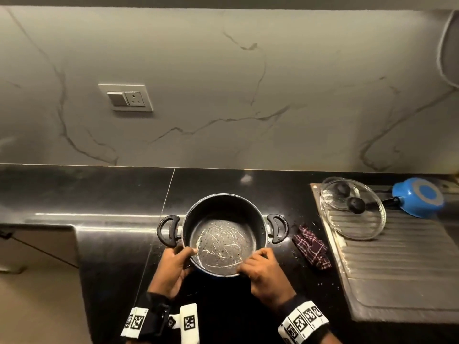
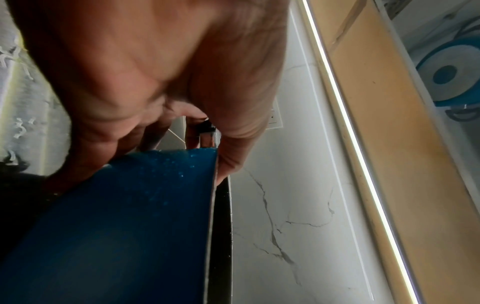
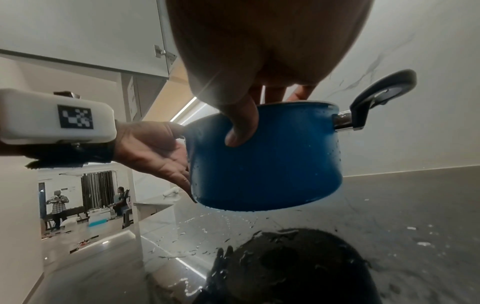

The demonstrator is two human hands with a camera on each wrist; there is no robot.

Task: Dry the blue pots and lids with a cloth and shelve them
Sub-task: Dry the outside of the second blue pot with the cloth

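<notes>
1. Blue two-handled metal pot (image 1: 223, 234) is held just above the black counter (image 1: 119, 194): left hand (image 1: 173, 269) and right hand (image 1: 265, 271) pinch its near rim.
2. Checked maroon cloth (image 1: 311, 247) lies just right, nearest the right hand.

Veined marble wall (image 1: 223, 95) with a switch socket (image 1: 126, 97) rises behind a glossy black counter (image 1: 99, 194).

blue pot (image 1: 223, 234): upright, wet, lower centre | cloth (image 1: 311, 247): crumpled, right | glass lids (image 1: 352, 212): stacked | second blue pot (image 1: 419, 197): upturned, far right
</notes>
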